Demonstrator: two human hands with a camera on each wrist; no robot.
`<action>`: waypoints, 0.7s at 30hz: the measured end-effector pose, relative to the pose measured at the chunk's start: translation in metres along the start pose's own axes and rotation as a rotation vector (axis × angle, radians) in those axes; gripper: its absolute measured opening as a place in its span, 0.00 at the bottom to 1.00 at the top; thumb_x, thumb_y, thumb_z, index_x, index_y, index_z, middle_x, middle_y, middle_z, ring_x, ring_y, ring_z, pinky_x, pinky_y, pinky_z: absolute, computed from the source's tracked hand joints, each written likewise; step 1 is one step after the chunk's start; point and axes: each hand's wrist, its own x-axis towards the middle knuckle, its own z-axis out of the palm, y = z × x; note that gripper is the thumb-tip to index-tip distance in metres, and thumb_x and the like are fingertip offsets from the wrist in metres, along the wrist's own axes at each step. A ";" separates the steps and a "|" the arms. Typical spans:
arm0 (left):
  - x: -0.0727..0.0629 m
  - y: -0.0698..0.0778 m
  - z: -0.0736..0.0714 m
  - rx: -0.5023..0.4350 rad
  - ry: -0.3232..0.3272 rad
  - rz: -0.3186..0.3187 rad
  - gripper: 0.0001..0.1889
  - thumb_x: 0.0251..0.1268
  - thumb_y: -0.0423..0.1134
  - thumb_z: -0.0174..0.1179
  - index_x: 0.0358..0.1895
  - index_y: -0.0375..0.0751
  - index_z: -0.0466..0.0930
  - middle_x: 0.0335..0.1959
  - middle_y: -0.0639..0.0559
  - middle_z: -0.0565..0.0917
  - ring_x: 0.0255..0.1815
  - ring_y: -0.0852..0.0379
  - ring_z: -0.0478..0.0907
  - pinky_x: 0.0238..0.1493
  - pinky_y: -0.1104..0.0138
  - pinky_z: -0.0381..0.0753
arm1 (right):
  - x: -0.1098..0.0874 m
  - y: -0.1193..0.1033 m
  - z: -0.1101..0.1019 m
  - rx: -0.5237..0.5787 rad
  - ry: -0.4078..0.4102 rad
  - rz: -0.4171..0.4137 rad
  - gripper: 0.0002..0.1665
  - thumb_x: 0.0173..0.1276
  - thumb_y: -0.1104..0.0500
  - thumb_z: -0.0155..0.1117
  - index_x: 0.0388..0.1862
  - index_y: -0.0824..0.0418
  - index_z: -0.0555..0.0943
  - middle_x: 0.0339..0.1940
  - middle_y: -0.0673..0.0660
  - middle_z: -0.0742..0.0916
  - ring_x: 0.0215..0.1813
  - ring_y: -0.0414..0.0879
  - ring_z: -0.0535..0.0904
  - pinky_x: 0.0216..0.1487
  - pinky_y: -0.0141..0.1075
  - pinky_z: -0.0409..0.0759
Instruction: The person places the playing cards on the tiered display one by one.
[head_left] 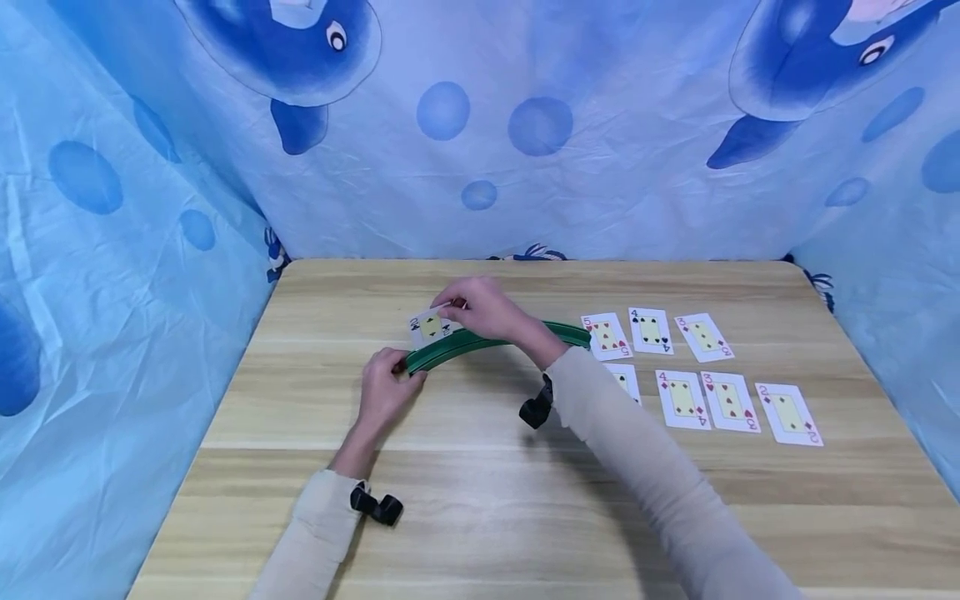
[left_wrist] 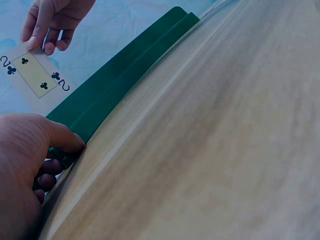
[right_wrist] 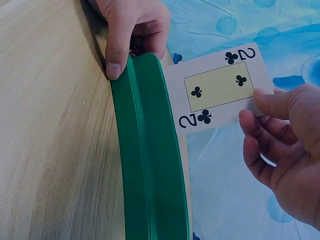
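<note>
A curved green card holder (head_left: 492, 339) with a long groove stands on the wooden table. My left hand (head_left: 384, 390) grips its left end, thumb on the near side and fingers curled behind. Between the thumb and fingers of my right hand (head_left: 483, 308) is a two of clubs (right_wrist: 220, 85), pinched by one end. The card is face toward me, at the far side of the holder near its left end. In the right wrist view, the card's other end reaches the holder's edge. My right forearm passes over the middle of the holder and hides part of it.
Several playing cards lie face up in two rows on the right of the table (head_left: 480, 517). The five of hearts (head_left: 606, 336) is close to the holder's right end; the two of diamonds (head_left: 789, 414) lies farthest right. A blue whale-print curtain (head_left: 480, 108) surrounds the table's back and sides.
</note>
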 end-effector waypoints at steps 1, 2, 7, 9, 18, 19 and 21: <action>0.000 0.000 0.001 -0.002 -0.001 0.002 0.16 0.52 0.34 0.71 0.44 0.32 0.85 0.44 0.40 0.82 0.46 0.46 0.73 0.50 0.60 0.69 | 0.000 0.001 0.000 0.001 -0.001 0.003 0.14 0.73 0.59 0.61 0.54 0.60 0.86 0.50 0.57 0.90 0.47 0.47 0.86 0.50 0.38 0.83; 0.001 0.001 0.002 -0.007 -0.004 0.004 0.15 0.52 0.34 0.71 0.44 0.32 0.85 0.44 0.40 0.82 0.45 0.46 0.73 0.50 0.60 0.69 | 0.000 0.001 -0.001 0.002 -0.001 0.005 0.14 0.73 0.59 0.61 0.54 0.60 0.86 0.50 0.57 0.90 0.47 0.46 0.86 0.50 0.38 0.83; 0.001 0.001 0.005 -0.034 -0.029 -0.002 0.15 0.53 0.35 0.70 0.44 0.33 0.85 0.44 0.42 0.82 0.45 0.48 0.73 0.50 0.61 0.69 | -0.001 0.003 -0.001 -0.002 -0.019 0.016 0.14 0.74 0.60 0.60 0.54 0.60 0.86 0.52 0.57 0.90 0.51 0.47 0.86 0.53 0.37 0.83; 0.000 -0.001 0.003 -0.028 -0.026 0.000 0.15 0.53 0.35 0.70 0.45 0.33 0.85 0.44 0.41 0.82 0.45 0.47 0.73 0.50 0.61 0.70 | 0.000 0.002 0.000 0.001 -0.034 0.006 0.14 0.74 0.60 0.60 0.54 0.60 0.86 0.52 0.57 0.90 0.52 0.47 0.85 0.54 0.37 0.82; -0.002 -0.009 -0.006 -0.005 0.007 0.023 0.17 0.55 0.33 0.70 0.48 0.30 0.84 0.44 0.38 0.82 0.45 0.46 0.73 0.49 0.60 0.70 | 0.008 -0.005 0.007 -0.008 -0.068 -0.030 0.13 0.74 0.60 0.60 0.52 0.59 0.87 0.51 0.56 0.90 0.51 0.45 0.85 0.51 0.35 0.81; -0.001 -0.009 -0.004 -0.005 0.007 0.031 0.17 0.55 0.33 0.70 0.48 0.30 0.84 0.44 0.38 0.83 0.45 0.46 0.73 0.48 0.60 0.70 | 0.008 -0.004 0.006 -0.013 -0.067 -0.027 0.13 0.74 0.60 0.61 0.51 0.59 0.87 0.51 0.56 0.90 0.51 0.45 0.84 0.50 0.34 0.81; 0.001 -0.008 0.000 -0.010 0.003 0.046 0.17 0.54 0.33 0.70 0.48 0.30 0.85 0.44 0.38 0.83 0.45 0.46 0.74 0.48 0.61 0.70 | 0.006 -0.002 0.004 -0.018 -0.063 -0.019 0.12 0.74 0.60 0.61 0.51 0.59 0.87 0.51 0.56 0.90 0.51 0.45 0.84 0.50 0.34 0.81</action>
